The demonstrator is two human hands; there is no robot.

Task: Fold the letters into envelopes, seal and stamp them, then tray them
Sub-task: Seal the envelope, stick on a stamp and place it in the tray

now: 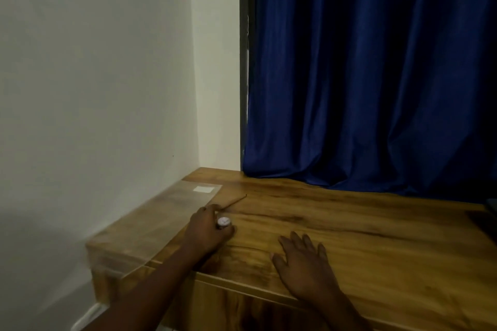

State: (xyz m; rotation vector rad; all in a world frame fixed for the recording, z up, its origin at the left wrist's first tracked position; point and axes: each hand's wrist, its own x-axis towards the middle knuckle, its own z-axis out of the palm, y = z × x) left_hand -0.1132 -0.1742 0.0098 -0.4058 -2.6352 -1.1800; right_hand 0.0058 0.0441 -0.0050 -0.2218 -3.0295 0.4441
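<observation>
Left hand grips small round stamp | right hand flat — beside it

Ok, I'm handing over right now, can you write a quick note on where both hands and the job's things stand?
Left hand: grips a small round white-topped thing, maybe a stamp or glue stick; too blurred to tell.
Right hand: flat on the wooden desk, fingers spread, holding nothing.
Clear plastic sheet or sleeve with a white label lies along the desk's left edge by the wall. A thin stick lies beside it.
No letters, envelopes or tray in view, so progress cannot be judged; folding, sealing, stamping and traying may all remain.
</observation>
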